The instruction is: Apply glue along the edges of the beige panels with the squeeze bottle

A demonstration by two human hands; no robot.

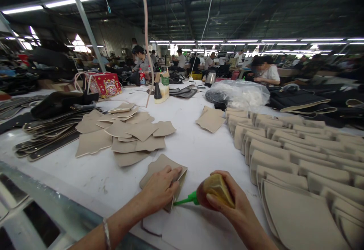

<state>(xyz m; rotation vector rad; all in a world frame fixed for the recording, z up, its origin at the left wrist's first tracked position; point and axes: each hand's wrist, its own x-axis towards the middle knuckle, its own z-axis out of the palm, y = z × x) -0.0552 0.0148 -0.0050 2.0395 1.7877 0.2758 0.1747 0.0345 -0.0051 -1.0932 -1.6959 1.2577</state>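
Note:
My left hand (pixel 163 189) grips a beige leather-like piece (pixel 155 168) on the white tabletop, fingers bent over its upper side. The right edge of the piece is folded up or doubled; my hand hides part of it. In my right hand (pixel 236 200) is a tilted, amber-coloured glue bottle (pixel 217 187) with a green nozzle (pixel 186 199). The nozzle tip points left and is at the near corner of the piece, by my left fingers. Whether glue is coming out cannot be seen.
Loose beige pieces (pixel 136 132) lie beyond my left hand, two or so more (pixel 211 119) farther back. Rows of folded beige pieces (pixel 273 159) fill the right side. Dark straps (pixel 54 132) are stacked left. A plastic bag (pixel 241 92) lies at the back; people work beyond.

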